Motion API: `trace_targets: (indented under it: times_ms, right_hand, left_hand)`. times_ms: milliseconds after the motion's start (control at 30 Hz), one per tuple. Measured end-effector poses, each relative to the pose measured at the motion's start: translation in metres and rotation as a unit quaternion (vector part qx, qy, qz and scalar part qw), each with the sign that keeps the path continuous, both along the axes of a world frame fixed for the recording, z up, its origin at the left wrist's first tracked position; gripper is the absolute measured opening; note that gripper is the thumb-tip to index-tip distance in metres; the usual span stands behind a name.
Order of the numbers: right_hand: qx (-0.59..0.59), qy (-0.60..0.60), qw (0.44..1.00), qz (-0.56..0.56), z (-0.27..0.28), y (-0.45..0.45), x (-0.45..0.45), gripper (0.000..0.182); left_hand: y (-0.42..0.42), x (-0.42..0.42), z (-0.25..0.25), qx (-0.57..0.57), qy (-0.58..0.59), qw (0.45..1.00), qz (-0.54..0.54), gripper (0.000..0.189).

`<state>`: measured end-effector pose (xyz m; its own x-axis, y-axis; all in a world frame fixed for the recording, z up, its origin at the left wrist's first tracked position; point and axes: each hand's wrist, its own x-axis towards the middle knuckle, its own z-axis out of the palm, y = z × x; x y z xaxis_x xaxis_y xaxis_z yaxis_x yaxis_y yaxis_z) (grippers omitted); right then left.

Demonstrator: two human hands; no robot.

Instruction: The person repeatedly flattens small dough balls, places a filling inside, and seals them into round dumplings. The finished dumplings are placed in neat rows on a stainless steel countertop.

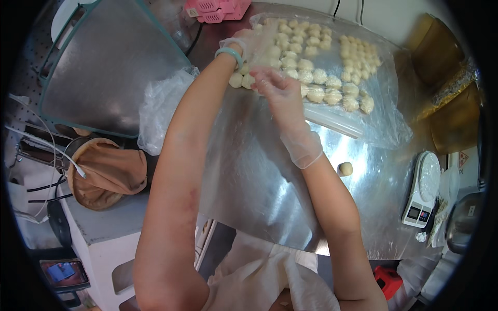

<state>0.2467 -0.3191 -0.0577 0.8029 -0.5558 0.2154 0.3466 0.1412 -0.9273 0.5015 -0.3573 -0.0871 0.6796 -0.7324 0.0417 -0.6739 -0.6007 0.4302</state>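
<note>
Rows of pale dough balls (pixel 333 96) lie on the steel table (pixel 249 167), larger ones at the front and smaller ones at the back right. A clear plastic sheet (pixel 389 128) covers most of them. My right hand (pixel 282 91), in a clear glove, pinches the sheet's near left part beside the front row. Farther back, my left hand (pixel 242 41), also gloved and with a pale green bangle at the wrist, reaches to the sheet's left side. Its fingers are blurred behind the plastic. A lone dough ball (pixel 345 168) sits uncovered to the right of my right forearm.
A digital scale (pixel 422 190) stands at the right edge. To the left are a teal-rimmed board (pixel 113 66), a crumpled plastic bag (pixel 163 109) and a cloth strainer (pixel 109 171). A pink appliance (pixel 218 9) is at the back. Gold-coloured containers (pixel 455 124) stand far right.
</note>
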Motion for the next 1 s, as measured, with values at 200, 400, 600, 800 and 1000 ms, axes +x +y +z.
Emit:
trace_targets:
  times_ms: [200,400,600,800,1000]
  right_hand:
    - [-0.021,0.028,0.999,0.041,-0.024,0.020,0.007,0.023]
    - [-0.227,0.078,0.970,0.038,-0.062,0.026,0.011,0.027]
    - [-0.299,0.099,0.949,0.033,-0.063,0.029,0.009,0.025]
    - [-0.414,0.083,0.906,0.024,-0.064,0.031,0.009,0.027]
    - [-0.503,0.158,0.847,0.065,-0.059,0.026,0.010,0.036]
  left_hand:
    - [0.051,0.054,0.008,-0.126,0.224,0.959,0.122,0.043]
    - [0.069,0.048,0.036,-0.381,0.553,0.737,0.077,0.017]
    - [0.018,0.040,0.026,-0.321,0.500,0.802,0.061,0.016]
    - [-0.027,0.071,0.000,-0.215,0.412,0.880,0.098,0.013]
    - [-0.063,0.115,-0.016,-0.342,0.371,0.860,0.075,0.017]
